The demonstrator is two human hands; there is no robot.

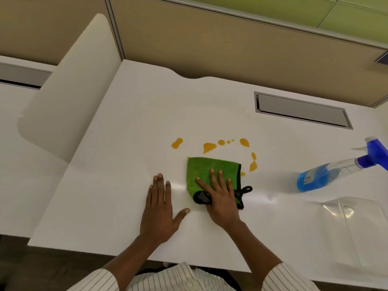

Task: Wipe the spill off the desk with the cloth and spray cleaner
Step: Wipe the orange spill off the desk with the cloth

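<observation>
A folded green cloth (206,170) with black trim lies on the white desk (105,196). My right hand (220,196) presses flat on its near half, fingers spread. Orange spill drops (209,147) arc beyond and to the right of the cloth, and one drop touches the cloth's right edge. My left hand (160,208) rests flat on the bare desk just left of the cloth, holding nothing. A spray bottle (340,169) of blue cleaner with a blue trigger head stands at the far right, a good way from both hands.
A clear empty plastic container (357,225) stands at the near right. A grey cable hatch (302,111) is set into the desk at the back right. A white divider panel (69,91) rises on the left, and tan partition walls (231,43) close the back.
</observation>
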